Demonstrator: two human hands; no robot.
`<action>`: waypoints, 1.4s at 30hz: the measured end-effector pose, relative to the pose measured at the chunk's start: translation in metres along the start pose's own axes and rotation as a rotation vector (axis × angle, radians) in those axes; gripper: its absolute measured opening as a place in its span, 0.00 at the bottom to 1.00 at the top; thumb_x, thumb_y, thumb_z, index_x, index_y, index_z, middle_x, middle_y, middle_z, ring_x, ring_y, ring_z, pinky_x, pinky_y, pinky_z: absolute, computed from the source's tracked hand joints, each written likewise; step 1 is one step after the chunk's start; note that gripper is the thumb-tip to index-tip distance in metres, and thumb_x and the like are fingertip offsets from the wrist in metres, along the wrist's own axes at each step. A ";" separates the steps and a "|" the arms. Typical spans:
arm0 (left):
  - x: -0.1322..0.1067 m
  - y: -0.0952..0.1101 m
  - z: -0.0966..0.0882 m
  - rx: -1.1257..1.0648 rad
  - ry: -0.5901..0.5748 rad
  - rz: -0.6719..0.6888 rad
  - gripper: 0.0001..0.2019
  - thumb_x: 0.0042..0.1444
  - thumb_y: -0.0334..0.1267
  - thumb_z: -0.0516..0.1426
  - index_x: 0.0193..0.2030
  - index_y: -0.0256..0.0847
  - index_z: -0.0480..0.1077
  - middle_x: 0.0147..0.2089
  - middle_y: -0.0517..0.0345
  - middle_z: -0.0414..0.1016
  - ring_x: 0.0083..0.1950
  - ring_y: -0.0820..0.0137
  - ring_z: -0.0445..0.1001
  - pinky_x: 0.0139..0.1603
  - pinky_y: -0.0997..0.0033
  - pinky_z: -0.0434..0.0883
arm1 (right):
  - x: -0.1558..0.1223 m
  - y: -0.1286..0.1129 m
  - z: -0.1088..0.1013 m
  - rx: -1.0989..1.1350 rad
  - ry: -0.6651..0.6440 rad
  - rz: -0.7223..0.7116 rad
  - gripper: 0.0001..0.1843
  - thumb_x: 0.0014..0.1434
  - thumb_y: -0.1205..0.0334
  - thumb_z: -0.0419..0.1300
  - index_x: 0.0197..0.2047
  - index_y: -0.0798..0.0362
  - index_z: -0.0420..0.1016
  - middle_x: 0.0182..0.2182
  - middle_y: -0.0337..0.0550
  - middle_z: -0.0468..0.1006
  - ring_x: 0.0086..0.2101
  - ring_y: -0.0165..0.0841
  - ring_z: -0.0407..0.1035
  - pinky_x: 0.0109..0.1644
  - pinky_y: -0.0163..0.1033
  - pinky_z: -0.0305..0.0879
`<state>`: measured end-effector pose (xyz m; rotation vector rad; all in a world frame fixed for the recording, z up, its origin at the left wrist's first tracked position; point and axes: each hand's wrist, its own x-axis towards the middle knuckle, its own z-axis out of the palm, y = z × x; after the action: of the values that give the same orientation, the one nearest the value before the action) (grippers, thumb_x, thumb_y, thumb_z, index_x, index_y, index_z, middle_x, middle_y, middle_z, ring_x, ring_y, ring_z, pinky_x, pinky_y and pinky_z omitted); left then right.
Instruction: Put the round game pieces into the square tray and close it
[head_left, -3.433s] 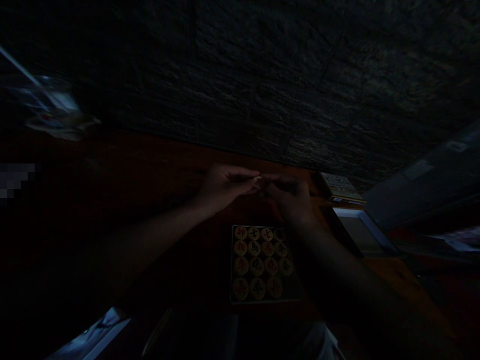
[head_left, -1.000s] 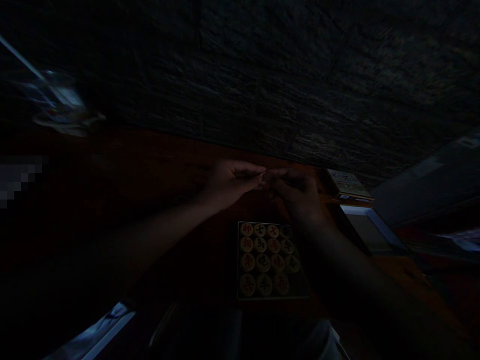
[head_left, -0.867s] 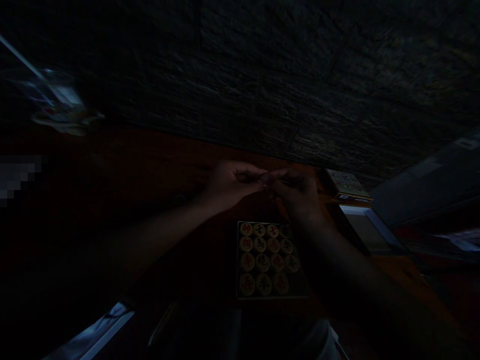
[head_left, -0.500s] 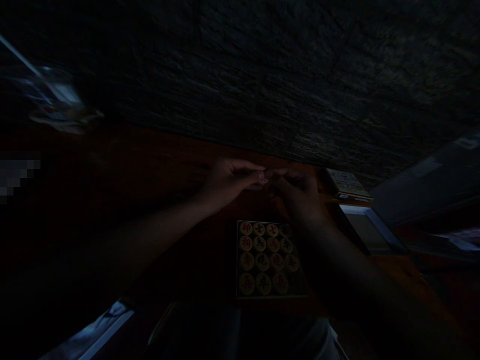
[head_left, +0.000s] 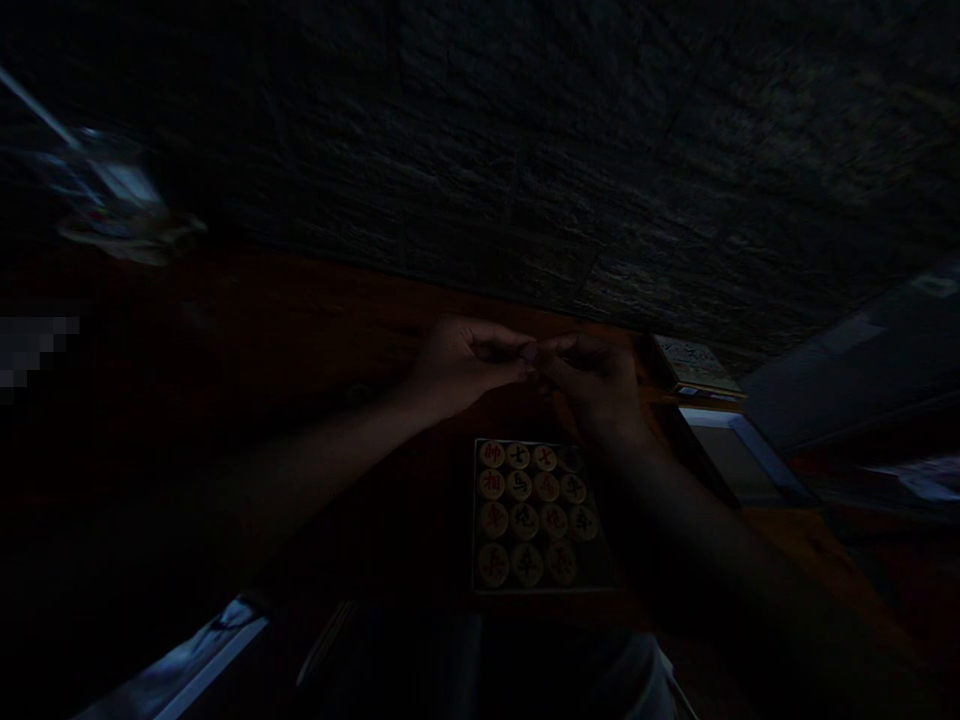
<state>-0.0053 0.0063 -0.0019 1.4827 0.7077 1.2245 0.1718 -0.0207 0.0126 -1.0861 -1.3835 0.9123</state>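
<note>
The scene is very dark. My left hand point(head_left: 457, 365) and my right hand point(head_left: 596, 385) meet fingertip to fingertip above a reddish wooden table point(head_left: 285, 340), both pinched closed. What sits between the fingertips is too small and dim to name. Just below the hands lies a square box point(head_left: 480, 585) packed with several round pale game pieces point(head_left: 523, 520) marked with red and black characters.
A dark stone-textured wall point(head_left: 525, 150) rises behind the table. A small printed box point(head_left: 694, 365) and a flat white-edged tray or lid point(head_left: 739, 455) lie to the right. A clear bag or wrapper point(head_left: 112, 205) sits far left. A pale object point(head_left: 187, 665) shows at the bottom left.
The hands stay pinched together in the same place. A small pale speck seen between the fingertips half a second ago is now covered.
</note>
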 end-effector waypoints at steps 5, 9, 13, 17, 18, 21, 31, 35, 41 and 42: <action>0.000 0.002 0.000 0.009 0.006 0.018 0.14 0.47 0.39 0.75 0.41 0.39 0.85 0.44 0.49 0.88 0.47 0.59 0.86 0.53 0.60 0.80 | 0.000 0.000 0.001 0.029 0.007 0.024 0.20 0.46 0.47 0.81 0.28 0.53 0.83 0.22 0.39 0.81 0.21 0.28 0.70 0.24 0.33 0.66; 0.001 0.001 -0.001 0.028 -0.006 0.031 0.15 0.46 0.38 0.75 0.41 0.38 0.84 0.42 0.49 0.88 0.45 0.61 0.86 0.52 0.61 0.80 | -0.001 -0.001 0.001 0.029 0.007 0.045 0.19 0.46 0.48 0.81 0.27 0.53 0.83 0.22 0.39 0.80 0.22 0.28 0.69 0.25 0.33 0.66; 0.001 0.001 -0.001 0.001 -0.010 0.008 0.13 0.48 0.38 0.74 0.41 0.39 0.84 0.43 0.50 0.87 0.45 0.61 0.85 0.53 0.60 0.80 | -0.002 -0.003 0.001 0.040 0.004 0.058 0.18 0.50 0.46 0.79 0.29 0.53 0.84 0.22 0.39 0.79 0.22 0.28 0.70 0.26 0.34 0.66; -0.001 0.004 0.001 -0.098 0.001 -0.054 0.14 0.50 0.42 0.74 0.41 0.38 0.84 0.44 0.49 0.87 0.45 0.61 0.85 0.52 0.58 0.81 | -0.001 -0.004 0.000 0.041 -0.023 0.045 0.17 0.53 0.47 0.77 0.30 0.53 0.84 0.25 0.41 0.82 0.24 0.29 0.71 0.26 0.34 0.67; -0.001 0.005 0.002 -0.126 0.003 -0.069 0.15 0.49 0.43 0.75 0.41 0.37 0.85 0.44 0.48 0.87 0.45 0.61 0.86 0.52 0.57 0.82 | -0.001 -0.004 0.000 0.046 -0.027 0.043 0.17 0.53 0.48 0.77 0.31 0.53 0.85 0.26 0.41 0.82 0.24 0.29 0.70 0.26 0.34 0.67; -0.001 0.006 0.003 -0.185 0.008 -0.084 0.16 0.48 0.44 0.76 0.40 0.38 0.85 0.45 0.48 0.87 0.45 0.60 0.86 0.53 0.55 0.83 | 0.000 -0.003 0.000 0.058 -0.027 0.043 0.15 0.54 0.50 0.76 0.32 0.53 0.85 0.25 0.41 0.81 0.23 0.28 0.70 0.26 0.34 0.67; -0.001 0.006 0.003 -0.256 0.055 -0.104 0.16 0.48 0.43 0.76 0.40 0.37 0.85 0.42 0.49 0.87 0.45 0.61 0.86 0.54 0.53 0.83 | 0.000 -0.003 -0.001 0.045 0.015 0.034 0.10 0.52 0.54 0.75 0.33 0.52 0.87 0.23 0.39 0.80 0.22 0.28 0.70 0.25 0.33 0.68; -0.001 0.005 0.002 -0.216 0.041 -0.084 0.18 0.45 0.42 0.77 0.41 0.37 0.85 0.43 0.48 0.88 0.44 0.61 0.86 0.53 0.54 0.82 | 0.000 -0.004 -0.001 0.080 -0.007 0.025 0.11 0.49 0.55 0.78 0.34 0.52 0.88 0.23 0.38 0.80 0.22 0.28 0.69 0.26 0.34 0.68; 0.001 0.002 -0.001 -0.093 0.040 -0.034 0.19 0.45 0.43 0.77 0.43 0.39 0.85 0.47 0.47 0.88 0.49 0.58 0.86 0.56 0.56 0.80 | 0.000 -0.002 -0.001 0.090 -0.031 0.035 0.16 0.47 0.54 0.80 0.36 0.52 0.87 0.30 0.40 0.84 0.24 0.28 0.71 0.27 0.34 0.70; 0.001 0.002 -0.001 -0.081 0.038 -0.030 0.19 0.46 0.43 0.77 0.44 0.39 0.85 0.47 0.47 0.88 0.49 0.58 0.86 0.56 0.56 0.80 | 0.000 -0.002 -0.001 0.099 -0.033 0.035 0.16 0.47 0.54 0.81 0.36 0.52 0.87 0.31 0.40 0.84 0.25 0.28 0.72 0.26 0.34 0.70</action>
<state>-0.0060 0.0074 -0.0001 1.3811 0.6957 1.2467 0.1726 -0.0216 0.0143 -1.0270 -1.3356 1.0171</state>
